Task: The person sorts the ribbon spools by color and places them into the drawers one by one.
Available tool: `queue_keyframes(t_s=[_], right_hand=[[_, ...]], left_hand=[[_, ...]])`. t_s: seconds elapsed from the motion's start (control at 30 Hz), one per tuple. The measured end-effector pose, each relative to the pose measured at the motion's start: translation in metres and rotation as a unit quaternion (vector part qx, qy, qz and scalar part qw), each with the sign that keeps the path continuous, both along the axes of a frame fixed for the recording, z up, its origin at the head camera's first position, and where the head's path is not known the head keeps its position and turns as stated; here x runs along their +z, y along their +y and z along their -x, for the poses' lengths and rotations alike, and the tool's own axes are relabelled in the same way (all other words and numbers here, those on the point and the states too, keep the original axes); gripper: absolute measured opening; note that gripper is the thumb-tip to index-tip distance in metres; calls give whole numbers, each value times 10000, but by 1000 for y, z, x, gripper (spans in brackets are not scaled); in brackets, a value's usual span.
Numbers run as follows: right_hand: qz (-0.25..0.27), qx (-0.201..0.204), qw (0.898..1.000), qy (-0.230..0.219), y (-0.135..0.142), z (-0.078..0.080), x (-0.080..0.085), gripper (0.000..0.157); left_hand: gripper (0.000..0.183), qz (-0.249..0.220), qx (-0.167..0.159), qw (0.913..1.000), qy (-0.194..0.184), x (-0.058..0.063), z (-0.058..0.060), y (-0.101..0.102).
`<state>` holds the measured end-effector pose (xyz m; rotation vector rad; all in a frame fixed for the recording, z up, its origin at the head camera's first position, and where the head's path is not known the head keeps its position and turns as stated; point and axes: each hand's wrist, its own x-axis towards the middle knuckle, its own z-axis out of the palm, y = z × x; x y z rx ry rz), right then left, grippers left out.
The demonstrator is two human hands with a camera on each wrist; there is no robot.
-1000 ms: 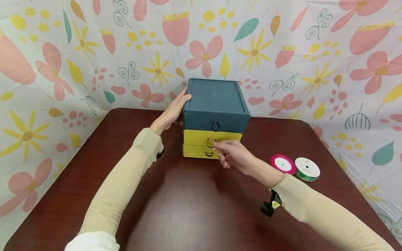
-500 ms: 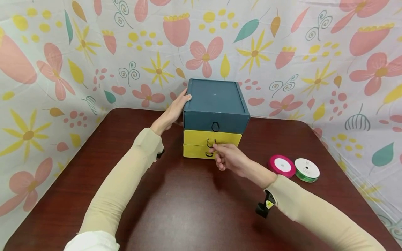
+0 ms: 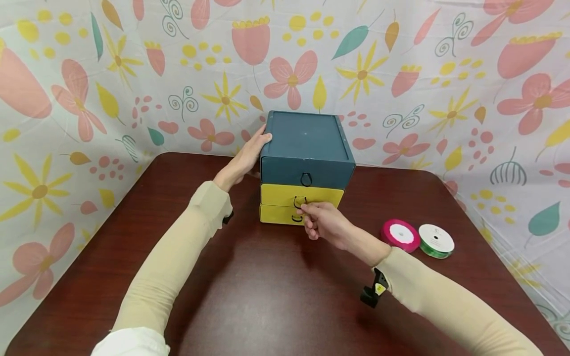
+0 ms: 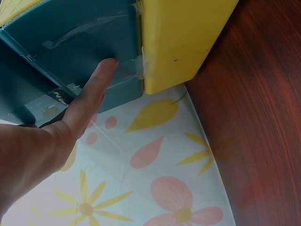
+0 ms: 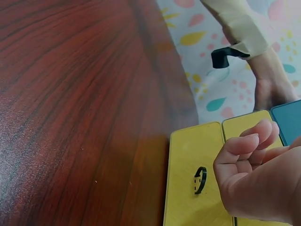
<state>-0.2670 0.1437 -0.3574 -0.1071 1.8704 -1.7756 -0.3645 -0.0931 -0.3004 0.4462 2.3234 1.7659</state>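
Head view: nearest, the right hand (image 3: pixel 327 225) has curled fingers, thumb and forefinger tips close together at the black loop handle (image 3: pixel 295 203) of the upper yellow drawer (image 3: pixel 277 195); whether they pinch it, I cannot tell. Well to the right of those fingers lie a pink ribbon spool (image 3: pixel 401 234) and a green ribbon spool (image 3: pixel 436 238). Below the fingertips sits the lower yellow drawer (image 3: pixel 273 214); above them, the blue drawer box (image 3: pixel 307 136). Farther off, the left hand (image 3: pixel 245 157) rests against that box's left side, thumb at its top edge. Any pull stronger than this bracing could skew the drawers, and a weak hold could lose the thin loop. Left wrist view alone shows clear tape (image 4: pixel 140 66) near a straight left finger; right wrist view hides the upper loop behind the hand.
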Motion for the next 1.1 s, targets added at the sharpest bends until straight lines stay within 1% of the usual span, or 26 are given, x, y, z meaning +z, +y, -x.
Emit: queue_keyframes(t_s=[0.1,0.17,0.33,0.4,0.47,0.67,0.77,0.87,0.97,1.1], right_hand=[[-41,-32,10000,46,-1,-1,-1,36],[-50,-60,9999,74,-2,-1,-1,36],[-32,-84,9999,103,-2,-2,-1,34],[-33,-84,9999,103,-2,-2,-1,34],[-28,-90,9999,101,-2,-2,-1,34],[-25,-121,9999,62,-2,-3,0,34],[-8,-137,9999,56,-2,-3,0,33],[-8,-116,9999,71,-2,-5,1,32],[-9,-78,9999,88,-2,-6,1,29],[-9,-107,9999,77,-1,-8,2,28]], left_hand=[[68,72,41,9998,197,-3,2,1],[68,116,53,9995,291,-3,2,1],[65,74,-70,9998,144,13,-13,1],[64,25,-116,9999,86,17,-18,1],[64,49,-109,9999,115,14,-15,1],[65,98,-7,9995,315,-2,1,1],[65,75,16,9993,355,-5,4,1],[65,84,16,9994,322,-5,5,1],[66,56,-4,9997,219,-1,2,0],[65,26,-84,9999,79,10,-8,1]])
